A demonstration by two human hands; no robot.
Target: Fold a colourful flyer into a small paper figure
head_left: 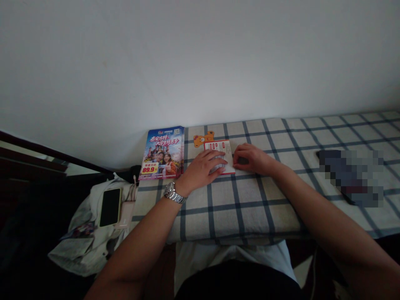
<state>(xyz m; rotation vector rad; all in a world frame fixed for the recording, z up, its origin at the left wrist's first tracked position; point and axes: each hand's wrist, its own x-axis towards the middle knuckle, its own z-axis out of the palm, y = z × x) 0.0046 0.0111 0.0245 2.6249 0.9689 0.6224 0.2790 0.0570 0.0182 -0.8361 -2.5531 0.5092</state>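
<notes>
A small white-and-red leaflet [230, 160], apparently folded, lies flat on the checked cloth in front of me. My left hand [206, 166], wearing a metal watch [175, 193], rests palm down across it with the fingers spread. At the leaflet's right edge is my right hand [250, 159], fingers curled in and thumb and fingertips close together on that edge. Part of the leaflet is hidden beneath my left hand. To the left lies a stack of colourful printed flyers [163, 154], and a cartoon bear figure [203, 139] shows just behind the leaflet.
The checked cloth [250, 216] covers a surface running along a white wall [218, 62]. A dark, pixelated object [350, 177] lies at the right. Lower left, a phone [111, 207] rests on a pale bag [84, 246], beside a dark rail [56, 152].
</notes>
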